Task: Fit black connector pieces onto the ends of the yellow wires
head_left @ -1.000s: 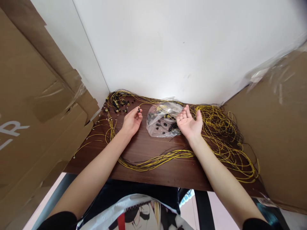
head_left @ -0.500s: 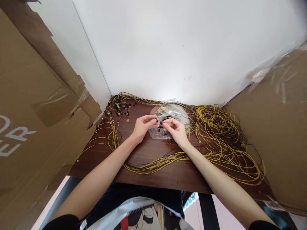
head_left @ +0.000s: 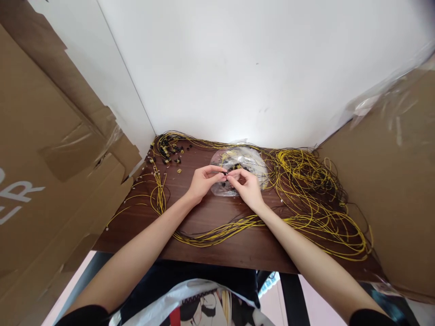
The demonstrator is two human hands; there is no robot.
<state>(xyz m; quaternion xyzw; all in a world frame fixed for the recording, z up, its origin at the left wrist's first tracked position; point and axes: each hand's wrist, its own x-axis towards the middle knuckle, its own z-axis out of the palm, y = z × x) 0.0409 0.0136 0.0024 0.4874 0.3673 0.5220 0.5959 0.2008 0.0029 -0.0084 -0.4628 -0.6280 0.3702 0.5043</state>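
Observation:
Over a clear plastic bag (head_left: 217, 189) of small black and yellow parts, my two hands meet fingertip to fingertip. A small black part (head_left: 224, 173), perhaps a connector housing, is pinched by my left hand (head_left: 205, 182). My right hand (head_left: 248, 187) is closed in a pinch against the same spot; whatever it holds is hidden by the fingertips. Yellow and black wires (head_left: 210, 239) run in a bundle across the table, passing under my right forearm. Wire ends with small white tips (head_left: 157, 179) lie left of my hands.
A tangled heap of yellow and black wires (head_left: 302, 170) covers the right of the brown table (head_left: 204, 217). Several black and yellow pieces (head_left: 166, 151) lie at the back left. Cardboard boxes stand left (head_left: 61, 181) and right (head_left: 390, 181); a white wall (head_left: 238, 77) rises behind.
My right hand has moved left, so its fingertips now touch those of my left hand at the black part. The view has shifted slightly.

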